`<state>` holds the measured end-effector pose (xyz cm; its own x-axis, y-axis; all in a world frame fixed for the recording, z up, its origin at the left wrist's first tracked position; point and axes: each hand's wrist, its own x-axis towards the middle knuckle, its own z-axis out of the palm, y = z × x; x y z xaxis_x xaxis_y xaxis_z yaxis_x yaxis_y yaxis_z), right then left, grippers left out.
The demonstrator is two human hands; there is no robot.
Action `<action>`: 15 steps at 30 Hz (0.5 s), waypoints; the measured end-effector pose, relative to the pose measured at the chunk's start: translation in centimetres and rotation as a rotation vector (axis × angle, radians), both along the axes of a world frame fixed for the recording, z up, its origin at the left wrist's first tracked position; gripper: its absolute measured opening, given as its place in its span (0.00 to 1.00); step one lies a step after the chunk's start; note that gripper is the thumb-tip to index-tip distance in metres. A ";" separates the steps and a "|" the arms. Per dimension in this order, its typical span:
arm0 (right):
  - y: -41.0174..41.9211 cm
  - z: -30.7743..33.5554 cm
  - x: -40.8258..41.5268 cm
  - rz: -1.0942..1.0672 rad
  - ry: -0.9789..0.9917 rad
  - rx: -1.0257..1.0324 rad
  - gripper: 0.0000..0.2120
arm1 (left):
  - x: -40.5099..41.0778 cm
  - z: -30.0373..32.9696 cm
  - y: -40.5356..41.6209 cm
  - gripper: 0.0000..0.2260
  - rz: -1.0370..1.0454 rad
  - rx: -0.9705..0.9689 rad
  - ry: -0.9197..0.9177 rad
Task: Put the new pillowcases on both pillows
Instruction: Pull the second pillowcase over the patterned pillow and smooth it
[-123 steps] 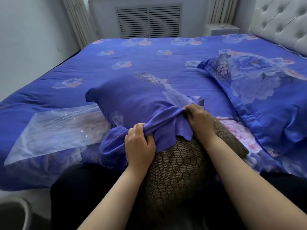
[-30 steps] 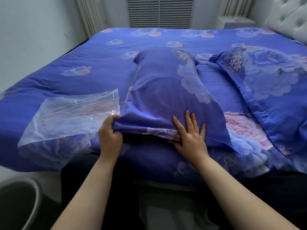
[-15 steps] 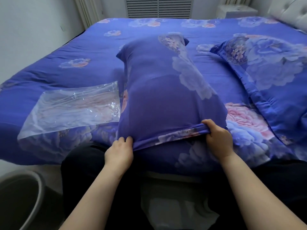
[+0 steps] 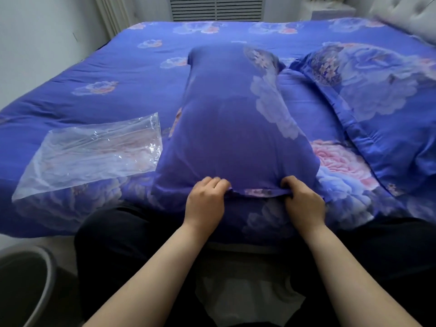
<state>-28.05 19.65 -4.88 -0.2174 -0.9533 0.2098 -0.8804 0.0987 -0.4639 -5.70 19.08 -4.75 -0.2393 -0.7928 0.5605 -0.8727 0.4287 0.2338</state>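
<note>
Head view: pillow (image 4: pixel 226 138) lies lengthwise on bed (image 4: pixel 99 67), far end pointing away, near end at bed's front edge, fully inside blue floral case (image 4: pixel 266 100). Near hem (image 4: pixel 257 191) of case pinched at both sides: left hand (image 4: pixel 205 201) w/ fingers curled onto hem left of centre, right hand (image 4: pixel 304 201) w/ fingers curled onto it at right. Fingertips tucked into fabric, so exact hold hard to make out. Pillow itself hidden by case; dark shape showing faintly thru cloth mid-length.

2nd pillow (image 4: pixel 377 107) to right, cased in same print, touching or just beside 1st; right part cut off by frame edge.

Clear plastic bag (image 4: pixel 87 152) flat on bed, just left of pillow, near corner touching or slipping under it, can't tell which. No print or label readable on bag, case or bedding; no brand seen anywhere.

Dark trousers (image 4: pixel 118 244) below bed edge. Grey bin (image 4: pixel 44 274) bottom left, mostly cut off. White cloth (image 4: pixel 247 291) on floor btwn forearms, partly hidden. Slatted vent (image 4: pixel 215 7) at back wall, top cut off. Tufted headboard (image 4: pixel 405 13) top right, only a corner showing, blurred.
</note>
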 end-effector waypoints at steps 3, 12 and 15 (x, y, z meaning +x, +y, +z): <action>-0.4 0.7 -0.6 0.031 0.098 0.263 0.17 | 0.0 -2.5 1.0 0.09 0.048 0.203 -0.020; -5.8 3.8 -2.1 -0.185 -0.058 0.033 0.31 | 0.3 -2.4 0.8 0.06 0.078 0.298 -0.030; -6.4 0.7 -4.4 -0.302 -0.090 0.321 0.34 | 1.1 -1.9 0.3 0.10 0.104 0.172 0.030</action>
<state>-32.48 13.25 -4.18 -0.4997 -0.8580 -0.1188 -0.7474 0.4965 -0.4414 -4.62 19.36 -6.69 -0.1363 -0.8971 0.4202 -0.9020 0.2878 0.3219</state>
